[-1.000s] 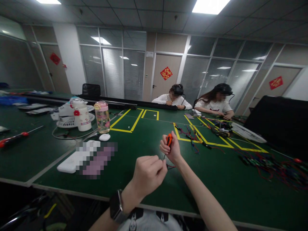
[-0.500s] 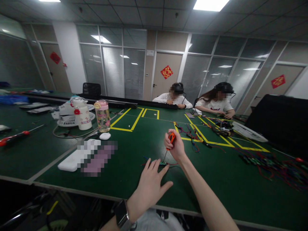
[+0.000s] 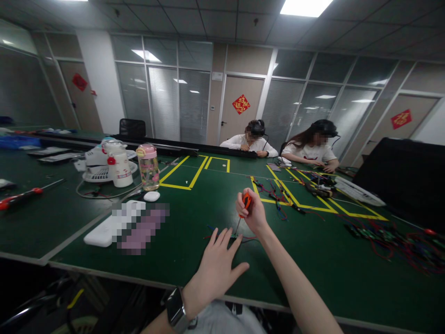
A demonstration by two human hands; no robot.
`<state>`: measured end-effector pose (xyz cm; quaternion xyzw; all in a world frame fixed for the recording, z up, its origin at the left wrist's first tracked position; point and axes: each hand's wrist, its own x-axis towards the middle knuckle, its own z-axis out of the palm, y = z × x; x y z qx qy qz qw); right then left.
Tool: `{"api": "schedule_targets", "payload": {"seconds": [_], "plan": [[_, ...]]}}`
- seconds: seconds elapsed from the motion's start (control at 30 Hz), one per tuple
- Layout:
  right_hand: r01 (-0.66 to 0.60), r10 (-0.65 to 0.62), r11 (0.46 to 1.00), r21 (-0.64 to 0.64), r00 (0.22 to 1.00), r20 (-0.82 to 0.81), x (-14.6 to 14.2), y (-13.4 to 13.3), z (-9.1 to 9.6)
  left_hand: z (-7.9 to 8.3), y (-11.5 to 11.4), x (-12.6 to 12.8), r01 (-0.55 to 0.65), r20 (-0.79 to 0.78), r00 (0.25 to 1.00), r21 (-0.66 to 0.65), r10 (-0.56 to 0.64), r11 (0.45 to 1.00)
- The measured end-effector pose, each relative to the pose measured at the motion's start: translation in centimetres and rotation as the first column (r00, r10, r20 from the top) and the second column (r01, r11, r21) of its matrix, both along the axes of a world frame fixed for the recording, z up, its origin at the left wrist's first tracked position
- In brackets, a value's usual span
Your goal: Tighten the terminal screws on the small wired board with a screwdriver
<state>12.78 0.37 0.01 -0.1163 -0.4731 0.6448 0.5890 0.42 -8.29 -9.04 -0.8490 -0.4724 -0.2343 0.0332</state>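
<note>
My right hand (image 3: pixel 253 211) is wrapped round the orange and black handle of a screwdriver (image 3: pixel 247 200). Its thin shaft points down, with the tip at a small green circuit board (image 3: pixel 234 235) that has red and blue wires. My left hand (image 3: pixel 219 260) lies with fingers spread, the fingertips at the board and its wires and partly covering them. A smartwatch (image 3: pixel 176 310) is on my left wrist.
The green table (image 3: pixel 167 260) has yellow tape outlines. To the left are a pink-lidded bottle (image 3: pixel 148 169), a white jug (image 3: pixel 119 167) and a red-handled screwdriver (image 3: pixel 26 196). Wired boards (image 3: pixel 389 236) are heaped right. Two people sit across the table.
My right hand and the screwdriver have shifted very slightly left, the tip still at the board. My left hand stays almost where it was.
</note>
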Motion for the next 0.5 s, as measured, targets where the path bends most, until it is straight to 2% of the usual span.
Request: {"api": "schedule_targets", "payload": {"seconds": [0.13,0.33,0.5], "plan": [[0.016,-0.016,1.0,-0.014,1.0,0.01,0.34,0.28,-0.15,0.3,0.01,-0.04,0.008,-0.008,1.0,-0.021,-0.009,1.0],[0.095,-0.094,0.995,-0.007,0.993,0.078,0.38,0.21,-0.13,0.65,-0.18,-0.06,0.017,0.014,1.0,0.025,-0.017,1.0],[0.098,-0.099,0.995,0.018,0.991,0.094,0.15,-0.07,-0.05,0.54,-0.16,0.28,0.005,0.011,1.0,0.027,-0.005,1.0]]}}
